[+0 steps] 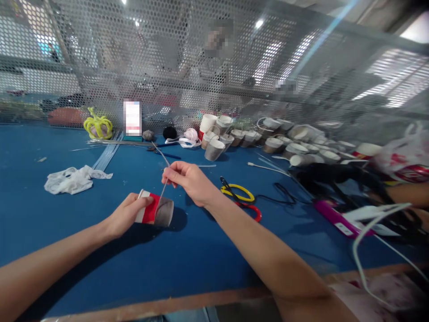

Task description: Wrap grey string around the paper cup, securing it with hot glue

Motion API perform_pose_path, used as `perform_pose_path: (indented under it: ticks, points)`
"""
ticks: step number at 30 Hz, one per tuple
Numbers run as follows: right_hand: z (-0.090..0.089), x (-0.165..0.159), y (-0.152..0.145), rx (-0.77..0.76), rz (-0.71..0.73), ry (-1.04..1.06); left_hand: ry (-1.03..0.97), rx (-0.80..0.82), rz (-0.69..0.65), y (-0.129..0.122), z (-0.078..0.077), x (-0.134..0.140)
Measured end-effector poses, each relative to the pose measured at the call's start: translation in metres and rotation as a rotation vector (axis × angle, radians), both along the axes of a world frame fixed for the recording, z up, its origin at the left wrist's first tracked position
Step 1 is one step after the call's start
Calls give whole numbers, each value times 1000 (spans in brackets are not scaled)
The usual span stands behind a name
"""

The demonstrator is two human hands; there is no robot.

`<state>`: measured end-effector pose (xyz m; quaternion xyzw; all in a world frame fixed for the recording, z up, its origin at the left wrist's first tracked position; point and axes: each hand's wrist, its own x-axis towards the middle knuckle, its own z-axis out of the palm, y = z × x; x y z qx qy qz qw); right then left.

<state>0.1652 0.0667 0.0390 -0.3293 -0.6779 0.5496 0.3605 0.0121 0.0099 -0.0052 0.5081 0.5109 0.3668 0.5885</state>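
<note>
perforated metal mesh (147, 58) closes off the back of a blue table (100, 259), and a person (211, 74) shows dimly through its holes. near the front edge, a paper cup (164, 213) lies tipped on its side between the worker's two hands, its near part white and red, its far part covered in grey. the left hand (129, 211) is clamped on the cup, thumb pressed across the red band and the other fingers mostly hidden beneath, probably so that it cannot roll; whether the cup touches the table is hard to tell. the right hand (187, 179) is pinched, thumb and fingertips together on a grey strand (162, 192) that runs from the cup up through the grip and beyond. that pinch, a little above the cup, seems chosen to keep the strand straight and off the table. scissors with a yellow handle (250, 194) and a red handle (258, 214) lie just beside the right forearm, perhaps for an easy reach. white lace (69, 180) sits away to the left, and a phone (132, 117) stands upright near the mesh, its screen facing the worker, likely for viewing. grey-covered cups (214, 150) crowd the back, seemingly grouped to leave the front for handwork.
</note>
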Motion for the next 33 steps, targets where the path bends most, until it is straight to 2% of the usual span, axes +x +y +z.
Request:
perform_pose_path:
  ticks: [2,10,20,28,33]
  points:
    - [1,3,0,2,-15,-7,-41,-37,47,0,-1,0]
    - [9,5,-7,63,-18,-5,-61,-74,84,1,-8,-2]
    - [-2,2,-3,131,-87,-105,-11,-2,-70,-9,8,4]
    - [-7,0,-2,179,-87,-220,-37,93,-149,-12,0,-2]
    - [-11,0,-2,189,-51,-251,-14,226,-205,-14,-2,-4]
